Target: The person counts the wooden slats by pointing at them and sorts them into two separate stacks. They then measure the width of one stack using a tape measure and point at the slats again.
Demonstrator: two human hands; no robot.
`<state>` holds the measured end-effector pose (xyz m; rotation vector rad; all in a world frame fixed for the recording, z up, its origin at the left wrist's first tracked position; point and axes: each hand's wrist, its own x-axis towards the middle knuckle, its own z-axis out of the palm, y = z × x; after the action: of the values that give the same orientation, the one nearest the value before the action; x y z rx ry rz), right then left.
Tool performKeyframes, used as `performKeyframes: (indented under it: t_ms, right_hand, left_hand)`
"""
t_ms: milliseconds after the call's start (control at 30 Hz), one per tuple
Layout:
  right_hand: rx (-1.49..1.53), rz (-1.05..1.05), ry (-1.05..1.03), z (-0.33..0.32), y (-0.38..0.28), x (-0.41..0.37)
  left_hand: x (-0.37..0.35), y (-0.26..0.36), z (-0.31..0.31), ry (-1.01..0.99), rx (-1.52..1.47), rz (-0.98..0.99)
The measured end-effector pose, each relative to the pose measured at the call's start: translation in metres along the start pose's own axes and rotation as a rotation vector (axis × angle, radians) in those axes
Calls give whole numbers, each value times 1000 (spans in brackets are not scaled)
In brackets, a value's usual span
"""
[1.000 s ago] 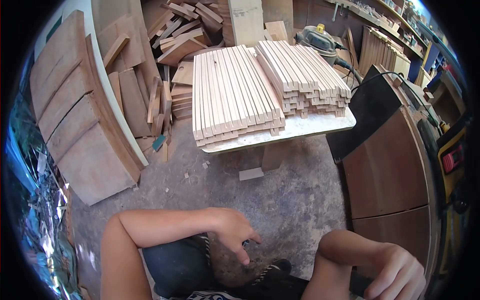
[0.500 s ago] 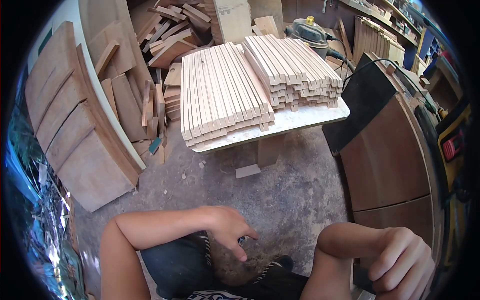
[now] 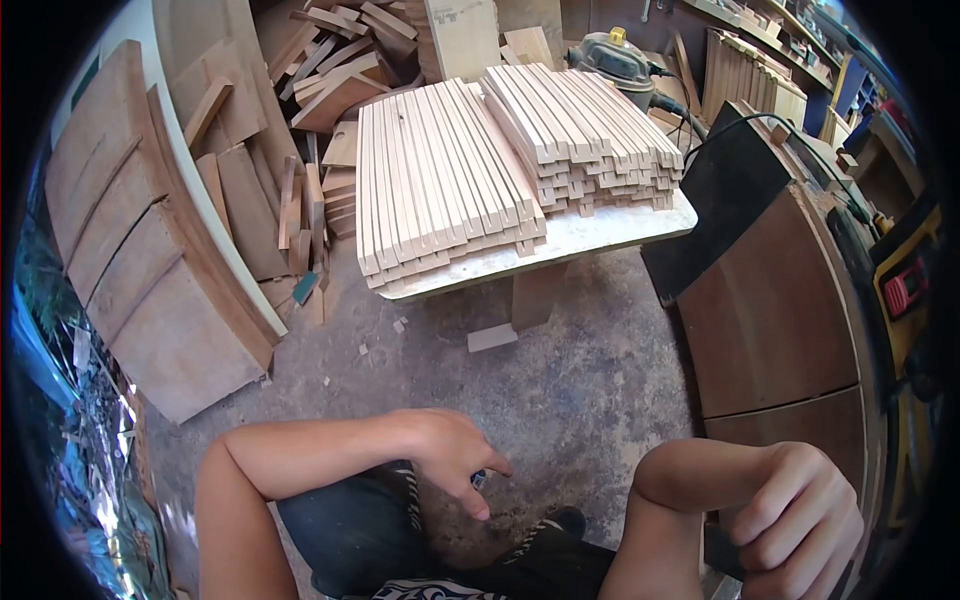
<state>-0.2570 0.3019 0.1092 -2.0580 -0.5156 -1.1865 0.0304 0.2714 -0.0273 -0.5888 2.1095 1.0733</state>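
My left hand (image 3: 452, 452) hangs past my bent knee (image 3: 345, 525), its thumb and a finger spread apart. A small dark-and-light patch shows between them, and the hand touches none of the wood. At the lower right, my right hand (image 3: 800, 515) is curled with its knuckles up, near the brown cabinet panel (image 3: 785, 290); its palm is hidden, so I cannot tell what it holds, if anything. Ahead of both hands stands a white-topped table (image 3: 610, 240). It bears a left stack of pale grooved wood strips (image 3: 440, 180) and a higher right stack of strips (image 3: 580, 115).
Curved wooden panels (image 3: 150, 260) lean on the left. Behind them lies a heap of wood offcuts (image 3: 345, 65). A vacuum-like machine (image 3: 612, 65) with a hose stands behind the table. On the concrete floor (image 3: 590, 380) lies a small wood block (image 3: 492, 338).
The view has shifted slightly, so the table and stacks sit a little higher and further left. Both hands keep nearly the same pose.
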Motion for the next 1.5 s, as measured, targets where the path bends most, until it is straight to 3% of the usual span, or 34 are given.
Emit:
performKeyframes:
  t_ms: [300, 733, 800, 833, 933, 1000, 1100, 1500]
  right_hand:
    - [-20, 54, -103, -9, -3, 0]
    - [-4, 20, -75, -2, 8, -2]
    - [131, -246, 167, 11, 28, 1]
    - [131, -246, 166, 9, 29, 1]
    - [174, -240, 41, -1, 21, -2]
    - [6, 19, -42, -2, 0, -1]
    - [29, -26, -70, 0, -2, 5]
    - [111, -77, -114, 5, -13, 9]
  left_hand:
    - [-1, 2, 0, 9, -3, -5]
    - [2, 0, 1, 8, -4, -12]
    - [0, 2, -1, 9, 2, -3]
    - [0, 2, -1, 10, 2, -3]
    - [1, 0, 1, 12, -2, -14]
    - [1, -1, 3, 31, 43, 42]
    - [6, -6, 11, 97, 42, 109]
    - [9, -6, 9, 44, 55, 10]
